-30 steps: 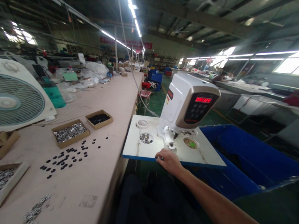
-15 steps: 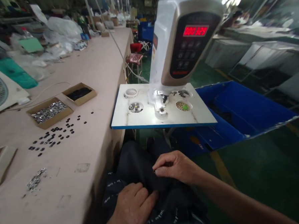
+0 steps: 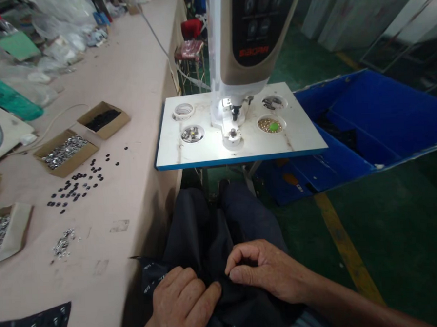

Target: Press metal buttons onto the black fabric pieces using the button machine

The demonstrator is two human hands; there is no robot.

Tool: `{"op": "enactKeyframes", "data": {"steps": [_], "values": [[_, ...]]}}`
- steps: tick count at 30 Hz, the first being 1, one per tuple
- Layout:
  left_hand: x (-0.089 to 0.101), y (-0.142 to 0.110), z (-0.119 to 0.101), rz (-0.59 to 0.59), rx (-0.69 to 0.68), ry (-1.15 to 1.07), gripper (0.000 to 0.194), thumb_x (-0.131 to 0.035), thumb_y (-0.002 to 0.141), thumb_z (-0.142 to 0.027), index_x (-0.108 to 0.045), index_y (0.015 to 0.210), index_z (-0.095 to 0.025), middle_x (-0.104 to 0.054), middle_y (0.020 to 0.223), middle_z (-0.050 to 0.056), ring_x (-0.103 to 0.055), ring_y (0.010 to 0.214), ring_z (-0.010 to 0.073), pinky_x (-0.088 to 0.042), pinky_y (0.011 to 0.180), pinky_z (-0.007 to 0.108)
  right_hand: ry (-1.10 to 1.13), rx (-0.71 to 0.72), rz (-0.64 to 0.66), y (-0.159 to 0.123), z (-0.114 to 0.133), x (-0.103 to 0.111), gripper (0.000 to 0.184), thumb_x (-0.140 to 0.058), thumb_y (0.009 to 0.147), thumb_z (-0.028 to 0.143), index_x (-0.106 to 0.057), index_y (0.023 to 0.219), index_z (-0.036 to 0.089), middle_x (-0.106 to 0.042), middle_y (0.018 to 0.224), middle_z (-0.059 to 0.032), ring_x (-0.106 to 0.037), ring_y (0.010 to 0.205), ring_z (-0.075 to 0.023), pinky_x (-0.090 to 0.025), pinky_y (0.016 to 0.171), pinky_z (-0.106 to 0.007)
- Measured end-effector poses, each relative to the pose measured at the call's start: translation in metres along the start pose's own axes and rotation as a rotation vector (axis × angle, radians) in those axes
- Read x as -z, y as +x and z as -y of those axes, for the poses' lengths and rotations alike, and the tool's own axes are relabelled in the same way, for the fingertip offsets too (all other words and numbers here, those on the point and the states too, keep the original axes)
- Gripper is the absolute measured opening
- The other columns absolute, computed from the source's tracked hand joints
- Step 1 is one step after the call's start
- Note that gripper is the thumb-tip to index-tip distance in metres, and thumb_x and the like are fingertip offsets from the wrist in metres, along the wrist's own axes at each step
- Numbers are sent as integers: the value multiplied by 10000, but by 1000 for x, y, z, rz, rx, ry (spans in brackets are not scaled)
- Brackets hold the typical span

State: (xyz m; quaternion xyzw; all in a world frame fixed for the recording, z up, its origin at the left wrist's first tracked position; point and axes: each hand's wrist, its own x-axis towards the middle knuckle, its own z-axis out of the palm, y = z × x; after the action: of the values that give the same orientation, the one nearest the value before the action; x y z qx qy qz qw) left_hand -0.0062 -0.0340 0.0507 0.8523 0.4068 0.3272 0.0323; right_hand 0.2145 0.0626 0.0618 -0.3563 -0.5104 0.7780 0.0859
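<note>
At the lower centre of the frame, a dark printed cloth (image 3: 151, 276) lay over the lap. The left hand (image 3: 184, 302) rested on it, fingers bent; I could not tell its grip. The right hand (image 3: 270, 273) curled thumb towards forefinger, any pinched item indiscernible. A white machine (image 3: 226, 60) stood upper centre.

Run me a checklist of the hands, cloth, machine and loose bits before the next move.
1. Left hand resting on the printed cloth: ok.
2. Right hand pinching a piece: cannot tell, too small to make out.
3. Both hands away from the machine: ok, they are low over the lap.
4. Machine light on: ok.
5. Whole machine in view: not ok, its top is cut off.
6. Black discs boxed: not ok, many lie scattered on the table.
</note>
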Motion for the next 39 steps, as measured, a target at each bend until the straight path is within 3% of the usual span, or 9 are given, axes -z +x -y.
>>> {"op": "enactKeyframes", "data": {"steps": [7,13,21,32,39], "values": [[10,4,-5,25,27,42,146,-561,953,-53,-686,1016,-93,-621,674,33,-521,660,168,-342,593,320,40,-70,93,6,-6,-1,264,-836,760,381,-753,832,141,-672,734,6,-536,665,-105,-409,627,-208],[10,0,-5,-4,28,17,153,-557,948,-44,-685,1024,-79,-609,668,37,-500,653,166,-329,597,322,161,-56,-9,10,-14,-8,342,-915,653,380,-701,785,148,-592,632,52,-473,587,-83,-363,559,-193],[6,-2,-2,-24,47,-24,154,-530,958,-55,-675,1010,-68,-601,676,46,-487,651,164,-319,596,315,-296,132,-66,3,-3,-10,95,-761,864,276,-784,856,184,-730,795,13,-634,725,-120,-442,671,-204],[2,-2,-3,-8,78,-38,203,-468,971,-66,-667,1012,-82,-591,663,50,-483,629,170,-322,581,317,-682,444,9,0,-12,-9,284,-522,1048,342,-748,1098,178,-751,919,-54,-664,845,-169,-448,756,-271],[0,-2,-5,-16,95,-53,178,-498,945,-43,-668,983,-80,-585,659,45,-472,622,165,-301,579,319,-554,391,43,0,-11,-8,233,-595,1014,298,-767,1121,183,-756,944,-50,-679,876,-156,-474,789,-247]]}}
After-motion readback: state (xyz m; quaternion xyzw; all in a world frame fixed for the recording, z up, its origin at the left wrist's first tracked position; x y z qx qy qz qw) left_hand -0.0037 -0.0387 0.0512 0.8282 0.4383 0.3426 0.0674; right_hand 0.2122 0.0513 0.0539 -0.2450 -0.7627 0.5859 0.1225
